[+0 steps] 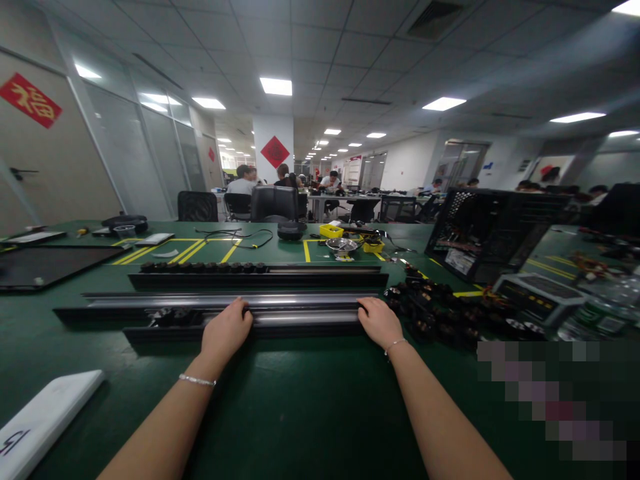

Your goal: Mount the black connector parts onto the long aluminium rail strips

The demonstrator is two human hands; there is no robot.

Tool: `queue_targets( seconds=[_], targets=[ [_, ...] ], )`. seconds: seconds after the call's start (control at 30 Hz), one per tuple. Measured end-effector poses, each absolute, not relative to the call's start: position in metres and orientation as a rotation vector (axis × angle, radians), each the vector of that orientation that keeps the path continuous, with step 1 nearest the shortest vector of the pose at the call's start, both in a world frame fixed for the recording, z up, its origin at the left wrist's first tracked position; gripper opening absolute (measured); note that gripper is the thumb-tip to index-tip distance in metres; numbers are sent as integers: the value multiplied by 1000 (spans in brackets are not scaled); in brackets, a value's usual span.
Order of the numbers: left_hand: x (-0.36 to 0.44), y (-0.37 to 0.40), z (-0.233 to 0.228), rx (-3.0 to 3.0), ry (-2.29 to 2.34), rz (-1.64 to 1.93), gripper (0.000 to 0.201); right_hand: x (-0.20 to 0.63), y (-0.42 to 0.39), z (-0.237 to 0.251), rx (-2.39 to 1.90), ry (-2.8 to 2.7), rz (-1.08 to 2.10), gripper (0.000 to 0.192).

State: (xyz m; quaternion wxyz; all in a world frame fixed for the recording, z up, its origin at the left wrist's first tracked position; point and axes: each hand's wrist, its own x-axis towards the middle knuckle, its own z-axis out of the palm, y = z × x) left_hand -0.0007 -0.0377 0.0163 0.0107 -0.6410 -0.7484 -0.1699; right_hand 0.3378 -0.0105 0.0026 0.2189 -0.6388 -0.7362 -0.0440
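Note:
Three long black channels with shiny metal-looking inner faces lie crosswise in front of me. My left hand point(227, 330) is closed over the nearest channel point(305, 329), near its middle. At that channel's right end my right hand point(381, 323) is also closed, fingers curled over the edge. Both sets of fingertips reach up to the middle channel point(110, 305), and whether they touch it I cannot tell. Small black parts point(170, 317) sit at the left of the nearest channel. Behind, the far channel point(325, 278) carries a row of several black round parts point(200, 268).
A pile of black round parts point(430, 307) lies right of the channels. Beyond it stand an open computer case point(495, 233) and a power supply box point(540, 298). A white block point(50, 413) is at the near left, a black panel point(60, 263) farther back. Other people sit in the distance.

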Motion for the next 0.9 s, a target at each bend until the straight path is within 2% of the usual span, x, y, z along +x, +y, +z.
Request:
queue_targets(
  seconds=[0.9],
  targets=[
    [5, -39, 15, -2029, -2338, -557, 45, 336, -13, 6, -1792, -2046, -93, 39]
  ],
)
